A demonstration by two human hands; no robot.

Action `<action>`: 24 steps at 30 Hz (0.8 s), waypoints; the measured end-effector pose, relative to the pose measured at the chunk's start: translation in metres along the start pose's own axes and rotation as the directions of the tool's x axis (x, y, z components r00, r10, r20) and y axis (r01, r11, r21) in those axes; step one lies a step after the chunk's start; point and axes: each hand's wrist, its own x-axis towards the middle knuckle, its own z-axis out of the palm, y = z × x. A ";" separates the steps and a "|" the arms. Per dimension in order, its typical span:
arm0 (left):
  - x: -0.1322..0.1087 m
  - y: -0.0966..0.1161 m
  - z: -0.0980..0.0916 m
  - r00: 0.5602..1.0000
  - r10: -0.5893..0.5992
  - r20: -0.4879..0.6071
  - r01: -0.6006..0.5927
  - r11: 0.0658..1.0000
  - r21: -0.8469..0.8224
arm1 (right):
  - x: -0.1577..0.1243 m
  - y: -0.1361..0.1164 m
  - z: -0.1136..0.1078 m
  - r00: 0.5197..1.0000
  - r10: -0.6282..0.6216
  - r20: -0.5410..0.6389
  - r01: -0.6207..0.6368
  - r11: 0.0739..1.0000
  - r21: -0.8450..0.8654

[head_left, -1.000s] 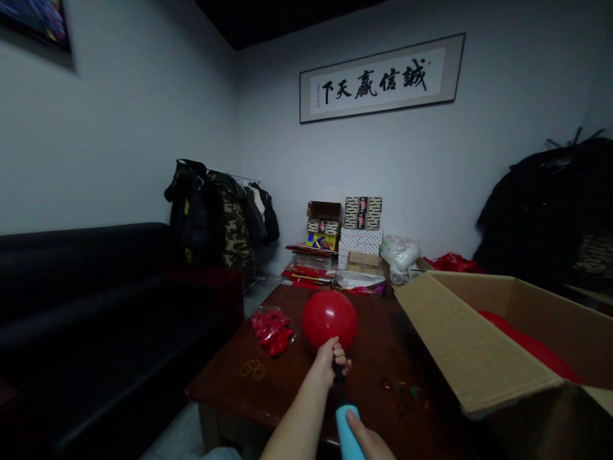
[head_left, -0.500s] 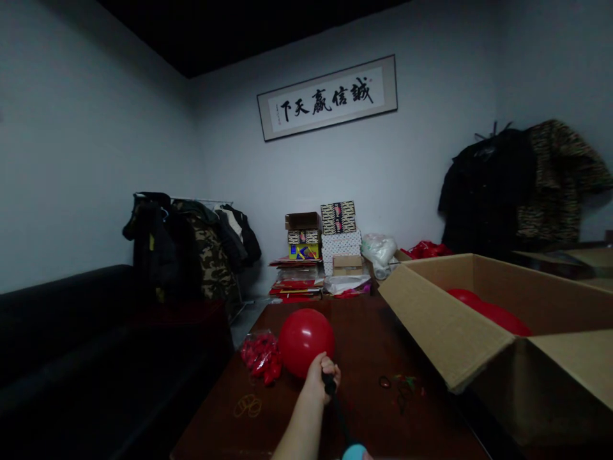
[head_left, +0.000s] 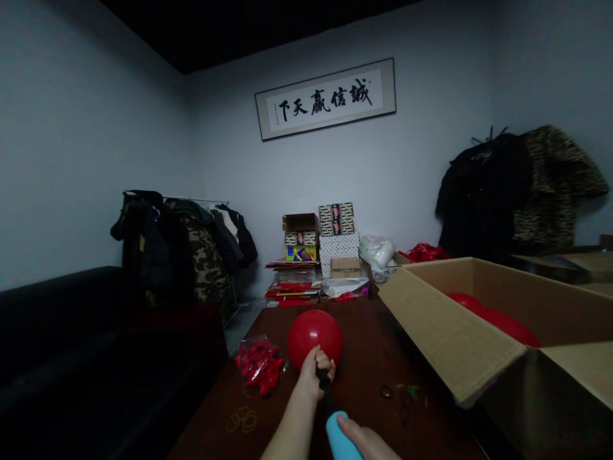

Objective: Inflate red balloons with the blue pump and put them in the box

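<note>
Framed scroll (head_left: 326, 99) on the back wall: big black brush characters, left to right 下 天 贏 信 誠; tiny column at its left end too small to read. Upper patterned box (head_left: 336, 219) in the stack behind the table has print on a dark central band, not legible; yellow box (head_left: 301, 253) to its left has a blue patch, lettering also too small. Left forearm comes up from bottom centre, reaching forward over the table (head_left: 366, 358); left hand (head_left: 317, 372) is a closed fist round the black front end of the pump (head_left: 341, 436), right against the near side of the red balloon (head_left: 315, 335). Balloon neck hidden by the fist. Right hand (head_left: 366, 442) enters low, just right of centre, clamped on the pump's light blue part, thumb along the top, other fingers out of sight. Hands apart, one ahead of the other along the pump. Balloon is round, inflated, at mid-table. Clear bag of red pieces (head_left: 261, 365) just left of it, yellow rings (head_left: 241, 420) nearer the viewer. Open cardboard box (head_left: 454, 338) at right, red balloons (head_left: 502, 324) inside.
</note>
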 end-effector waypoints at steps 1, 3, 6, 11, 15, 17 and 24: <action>0.001 0.002 0.003 1.000 0.000 0.004 0.000 1.000 0.008 | 0.010 -0.002 0.002 1.000 0.001 0.006 -0.001 1.000 -0.009; 0.002 0.003 0.007 1.000 0.002 0.008 -0.002 0.999 0.033 | 0.031 -0.006 0.006 1.000 0.007 0.012 -0.007 1.000 0.011; 0.004 0.004 0.009 1.000 0.016 -0.003 -0.016 0.994 0.110 | 0.055 -0.008 0.012 0.999 0.034 0.006 -0.034 0.999 0.034; 0.004 0.005 0.001 0.993 0.112 -0.020 -0.103 0.962 0.253 | 0.068 -0.001 0.016 0.999 0.031 0.029 -0.031 1.000 0.001; 0.003 0.003 -0.002 0.984 0.176 -0.010 -0.165 0.941 0.295 | 0.065 0.008 0.014 1.000 -0.003 0.024 0.004 0.999 -0.053; 0.005 0.000 -0.001 0.981 0.194 -0.006 -0.183 0.937 0.299 | 0.063 0.011 0.012 1.000 -0.020 0.001 0.020 0.997 -0.081; 0.008 -0.005 0.008 0.978 0.210 0.000 -0.200 0.930 0.308 | 0.053 0.011 0.005 0.997 -0.049 -0.068 0.039 0.989 -0.145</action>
